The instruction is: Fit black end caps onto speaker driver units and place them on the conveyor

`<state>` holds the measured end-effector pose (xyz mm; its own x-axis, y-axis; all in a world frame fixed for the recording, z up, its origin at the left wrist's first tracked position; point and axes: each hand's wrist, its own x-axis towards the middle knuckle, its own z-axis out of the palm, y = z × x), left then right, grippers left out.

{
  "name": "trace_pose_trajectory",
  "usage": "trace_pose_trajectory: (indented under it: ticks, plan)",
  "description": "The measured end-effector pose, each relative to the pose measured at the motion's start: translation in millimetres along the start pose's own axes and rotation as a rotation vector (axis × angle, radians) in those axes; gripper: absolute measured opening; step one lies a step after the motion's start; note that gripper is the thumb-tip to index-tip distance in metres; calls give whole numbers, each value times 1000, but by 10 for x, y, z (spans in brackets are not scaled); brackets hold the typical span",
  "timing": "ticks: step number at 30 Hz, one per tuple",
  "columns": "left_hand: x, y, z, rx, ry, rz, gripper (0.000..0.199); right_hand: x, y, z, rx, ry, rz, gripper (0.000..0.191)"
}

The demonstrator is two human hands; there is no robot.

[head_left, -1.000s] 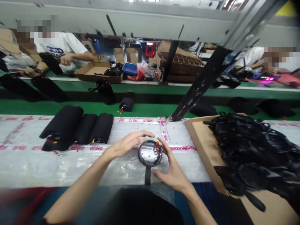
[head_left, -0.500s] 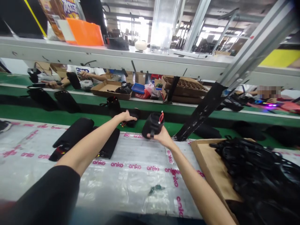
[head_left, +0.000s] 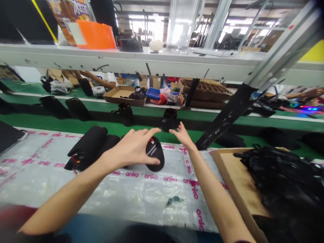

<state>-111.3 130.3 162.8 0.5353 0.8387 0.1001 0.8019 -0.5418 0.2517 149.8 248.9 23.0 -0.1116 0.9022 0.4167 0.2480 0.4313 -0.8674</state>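
Observation:
My left hand (head_left: 133, 146) is curled around a black cylinder (head_left: 155, 157), thumb below and fingers above. Its dark end face points towards me, with a bit of red wire at the top; the rest is behind the hand. My right hand (head_left: 182, 135) is stretched out at the green belt (head_left: 152, 130), fingers apart, holding nothing. Just beyond its fingertips a black open-topped cylinder (head_left: 170, 118) stands upright on the belt. Left of my left hand, black cylinders (head_left: 88, 145) lie on the plastic-covered table (head_left: 146, 199), one showing coloured wires.
At right a cardboard box (head_left: 225, 165) holds a heap of black parts (head_left: 288, 182). Several more black cylinders (head_left: 125, 113) stand along the belt. A white shelf (head_left: 131, 64) crosses above, with a slanted black-wrapped post (head_left: 225, 114) at right. A co-worker's arm (head_left: 97, 79) shows across the belt.
My left hand has come back from the belt with a black cylinder, now over the table. My right hand has set its cylinder on the belt and let go.

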Motion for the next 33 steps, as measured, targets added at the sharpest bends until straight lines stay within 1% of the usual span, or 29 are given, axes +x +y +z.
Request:
trace_pose_trajectory:
  ticks: [2,3,4,5,6,7,8,9,11,12,14,16,17,19,22,23,25,28,30,31,33]
  plan:
    - [-212,148,202,-94,-18,110,107,-501,-204,-191,23,-187,61,87]
    - [-299,216,315,-131,-23,171,105,-788,-313,-268,38,-289,75,101]
    - [-376,277,431,-166,-27,235,102,-1082,-419,-320,56,-407,86,114]
    - [-444,330,552,-207,-27,294,99,-1369,-515,-341,72,-557,93,124]
    - [-507,372,675,-260,-21,339,96,-1635,-598,-329,84,-604,119,126]
    - [-567,402,802,-329,-4,367,94,-1870,-662,-288,96,-594,155,124]
    - [-626,419,933,-410,27,367,95,-2068,-708,-225,111,-530,198,118]
    - [-683,428,1067,-497,65,340,98,-2226,-738,-148,126,-443,237,112]
    - [-793,433,1338,-692,137,229,106,-2430,-762,16,161,-300,281,107]
    - [-842,438,1468,-793,160,169,107,-2488,-766,92,188,-261,278,107]
    - [-919,467,1697,-974,182,84,101,-2554,-773,225,253,-206,245,104]
    - [-960,525,1870,-1089,222,59,95,-2594,-785,340,307,-110,212,95]
    - [-966,563,1937,-1112,266,58,94,-2611,-793,392,321,-59,204,91]
    - [-955,648,2044,-1114,389,46,90,-2643,-810,488,325,23,204,86]
    - [-903,782,2166,-1054,574,-41,76,-2668,-848,605,290,91,215,79]
    - [-884,825,2195,-1029,612,-72,72,-2669,-866,637,267,123,228,75]
    - [-857,901,2229,-985,650,-120,68,-2664,-909,696,207,196,264,66]
    - [-865,956,2180,-955,641,-148,64,-2648,-971,767,133,275,322,58]
    - [-892,923,2064,-1003,585,-139,64,-2637,-997,802,116,298,343,58]
    - [-904,883,1982,-1056,517,-128,67,-2632,-1005,816,117,306,349,58]
    - [-906,766,1780,-1201,312,-114,72,-2624,-1014,833,126,310,345,58]
